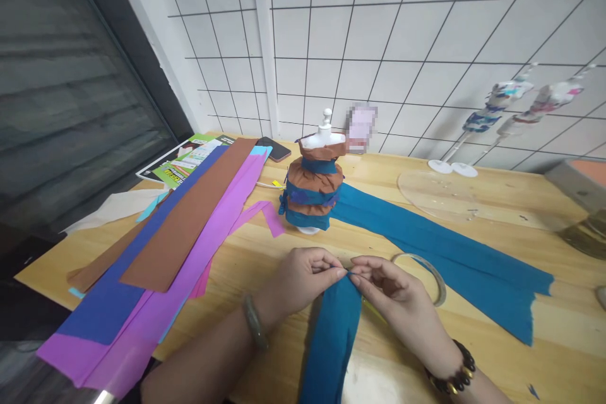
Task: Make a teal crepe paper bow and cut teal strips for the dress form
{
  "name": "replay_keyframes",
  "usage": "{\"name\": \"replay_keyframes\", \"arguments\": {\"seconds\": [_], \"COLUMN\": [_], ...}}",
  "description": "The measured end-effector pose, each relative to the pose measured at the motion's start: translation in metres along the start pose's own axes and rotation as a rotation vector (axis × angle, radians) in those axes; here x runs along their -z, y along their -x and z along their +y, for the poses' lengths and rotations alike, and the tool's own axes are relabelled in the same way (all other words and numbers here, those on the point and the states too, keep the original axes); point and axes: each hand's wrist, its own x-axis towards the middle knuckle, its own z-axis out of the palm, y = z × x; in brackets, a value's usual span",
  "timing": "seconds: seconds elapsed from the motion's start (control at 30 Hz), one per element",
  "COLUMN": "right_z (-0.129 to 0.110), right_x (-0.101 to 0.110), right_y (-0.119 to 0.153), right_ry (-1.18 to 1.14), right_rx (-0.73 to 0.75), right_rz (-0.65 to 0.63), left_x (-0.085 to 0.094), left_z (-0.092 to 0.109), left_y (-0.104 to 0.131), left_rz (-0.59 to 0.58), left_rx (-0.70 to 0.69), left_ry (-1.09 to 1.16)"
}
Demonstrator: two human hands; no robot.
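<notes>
A teal fabric strip [334, 334] hangs toward me over the table's near side, its top end pinched between both hands. My left hand [307, 274] closes on the left corner of that end, and my right hand [395, 290] closes on the right corner, the fingertips almost touching. Just beyond them stands a small white dress form [324, 139] wrapped in brown, teal and blue cloth. Another wide teal strip [449, 246] runs from behind the form to the right. A roll of tape [440, 281] lies partly behind my right hand.
Purple [189, 290], blue [111, 312] and brown [194, 214] strips lie piled at the left on the wooden table [497, 353]. A phone [274, 149] is behind them. Two small stands [440, 166] and a clear disc [430, 196] are at the back right.
</notes>
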Motion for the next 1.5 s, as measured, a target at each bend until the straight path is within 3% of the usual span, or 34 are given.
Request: {"name": "replay_keyframes", "arguments": {"seconds": [0.47, 0.73, 1.0, 1.17, 1.5], "right_z": [0.0016, -0.0025, 0.0005, 0.0053, -0.0003], "right_x": [0.0043, 0.0067, 0.0056, 0.0047, 0.0065], "right_y": [0.001, 0.0021, 0.0013, 0.0003, -0.0001], "right_ry": [-0.036, 0.079, 0.071, 0.134, 0.167], "right_rx": [-0.035, 0.03, 0.044, 0.071, 0.162], "right_rz": [-0.001, -0.095, -0.066, -0.016, 0.002], "left_x": [0.0023, 0.0018, 0.0027, 0.0012, 0.0022], "left_z": [0.0034, 0.0025, -0.0003, -0.0034, 0.0007], "left_y": [-0.0013, 0.0005, 0.0018, 0.002, 0.0017], "left_rz": [0.037, 0.026, 0.02, 0.003, 0.028], "left_rx": [0.023, -0.004, -0.066, -0.014, -0.039], "left_ry": [0.1, 0.128, 0.013, 0.055, 0.13]}}
